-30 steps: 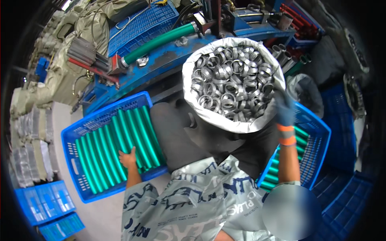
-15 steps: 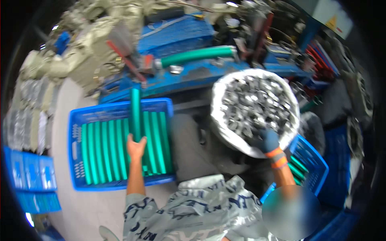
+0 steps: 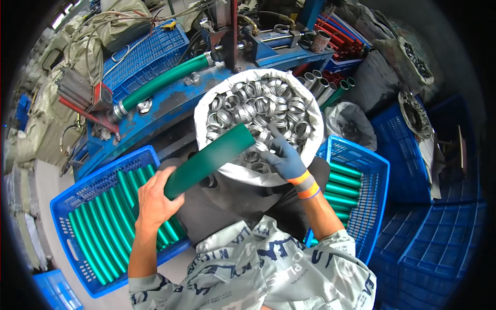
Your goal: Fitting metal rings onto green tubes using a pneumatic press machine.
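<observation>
My left hand (image 3: 157,199), bare, is wrapped round the near end of a green tube (image 3: 209,160). The tube slants up and away, its far end over a white sack (image 3: 205,111) filled with shiny metal rings (image 3: 258,98). My right hand (image 3: 287,159) wears a blue glove with an orange cuff. It is over the near right part of the rings, thumb and forefinger apart, close to the tube's far end. Whether its fingertips touch a ring is hard to make out.
Blue crates of green tubes stand at left (image 3: 64,227) and right (image 3: 380,206). Behind the sack, a blue metal bench (image 3: 155,121) carries another green tube (image 3: 165,80) between metal fittings. Stacked blue crates (image 3: 439,237) stand at far right.
My left hand has lifted the green tube from over the left crate and swung it right, toward the sack. My right hand's fingers now show above the rings. The view has turned.
</observation>
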Motion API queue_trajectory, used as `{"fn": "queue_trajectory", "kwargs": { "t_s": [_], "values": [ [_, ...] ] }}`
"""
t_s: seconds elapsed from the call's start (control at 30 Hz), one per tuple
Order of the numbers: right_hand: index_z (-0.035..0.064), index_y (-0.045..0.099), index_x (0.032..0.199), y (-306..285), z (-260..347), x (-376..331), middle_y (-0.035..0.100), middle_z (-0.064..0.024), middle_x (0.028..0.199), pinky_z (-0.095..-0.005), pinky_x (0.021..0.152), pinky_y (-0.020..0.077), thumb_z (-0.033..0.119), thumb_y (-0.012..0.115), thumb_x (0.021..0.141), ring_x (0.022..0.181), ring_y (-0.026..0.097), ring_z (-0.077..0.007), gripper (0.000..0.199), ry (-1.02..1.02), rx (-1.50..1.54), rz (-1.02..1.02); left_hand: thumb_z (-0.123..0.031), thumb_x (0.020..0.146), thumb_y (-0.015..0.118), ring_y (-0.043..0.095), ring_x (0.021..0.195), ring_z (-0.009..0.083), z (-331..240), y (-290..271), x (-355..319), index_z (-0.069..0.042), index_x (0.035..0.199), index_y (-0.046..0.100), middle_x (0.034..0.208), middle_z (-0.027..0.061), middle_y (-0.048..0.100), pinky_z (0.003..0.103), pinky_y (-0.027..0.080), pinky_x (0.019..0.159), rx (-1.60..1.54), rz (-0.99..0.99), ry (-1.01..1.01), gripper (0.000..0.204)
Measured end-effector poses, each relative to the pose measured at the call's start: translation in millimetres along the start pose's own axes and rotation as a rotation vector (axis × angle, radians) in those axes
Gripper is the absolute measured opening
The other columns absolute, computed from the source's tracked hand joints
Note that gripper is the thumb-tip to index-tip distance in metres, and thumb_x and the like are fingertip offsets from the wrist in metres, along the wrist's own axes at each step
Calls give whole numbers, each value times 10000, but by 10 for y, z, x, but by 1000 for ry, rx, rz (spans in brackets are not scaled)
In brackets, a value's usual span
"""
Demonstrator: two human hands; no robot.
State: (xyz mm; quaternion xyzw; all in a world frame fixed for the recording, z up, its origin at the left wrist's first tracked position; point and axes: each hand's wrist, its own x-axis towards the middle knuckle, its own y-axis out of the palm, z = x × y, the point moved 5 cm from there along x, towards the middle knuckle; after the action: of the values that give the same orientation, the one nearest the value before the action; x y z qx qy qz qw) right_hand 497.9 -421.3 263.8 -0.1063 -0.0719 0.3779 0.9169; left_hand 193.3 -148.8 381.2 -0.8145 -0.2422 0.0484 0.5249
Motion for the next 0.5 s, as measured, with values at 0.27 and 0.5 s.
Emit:
{"fn": "queue_trajectory", "kwargs": {
  "t_s": [0.27, 0.5],
  "values": [
    [44, 752, 1446, -23, -46, -23, 555, -242, 1771, -345, 1076, 594, 73, 945, 936, 1172, 765, -175, 546, -160, -36, 63, -118, 797, 897, 813, 1049, 399, -51, -1, -15, -93, 1389, 743, 1208, 143, 819, 467, 648, 921, -18, -31, -5, 612],
    [-10, 455, 1774, 86, 322, -63, 660, -99, 1598, -374, 1145, 577, -41, 954, 862, 1394, 671, -199, 1041, -23, 754, 179, -78, 750, 866, 782, 987, 392, -146, -108, 26, -100, 1355, 758, 1104, 132, 782, 470, 630, 886, -6, 26, 65, 615]
  ]
}}
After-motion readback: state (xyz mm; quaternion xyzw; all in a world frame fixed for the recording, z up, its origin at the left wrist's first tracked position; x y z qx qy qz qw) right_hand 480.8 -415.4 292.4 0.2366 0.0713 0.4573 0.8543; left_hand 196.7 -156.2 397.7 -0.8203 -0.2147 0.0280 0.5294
